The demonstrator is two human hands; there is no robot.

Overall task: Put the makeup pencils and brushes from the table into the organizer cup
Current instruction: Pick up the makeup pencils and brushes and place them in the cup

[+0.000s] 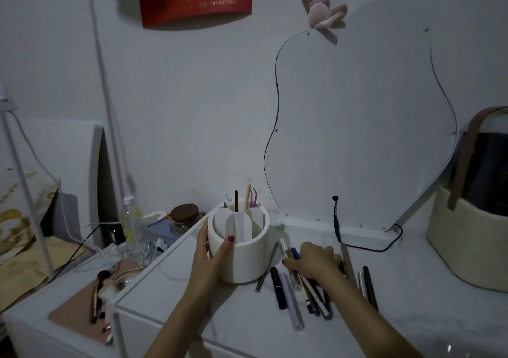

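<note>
A: Why does the left hand (211, 250) hold the organizer cup (242, 247)?

B: I think it steadies the cup. The fingers and thumb wrap its wall, so it will not slide on the desk (247, 324).

A: And the right hand (313, 260)?

B: It lies over the makeup pencils (291, 300), just right of the cup, its fingers curled on a few of them. The others lie loose around it.

A: What is inside the cup?

B: A dark pencil (236, 201), a pink stick (247, 196) and tweezers (253, 196) stand in the far compartments. The near ones look empty.
</note>
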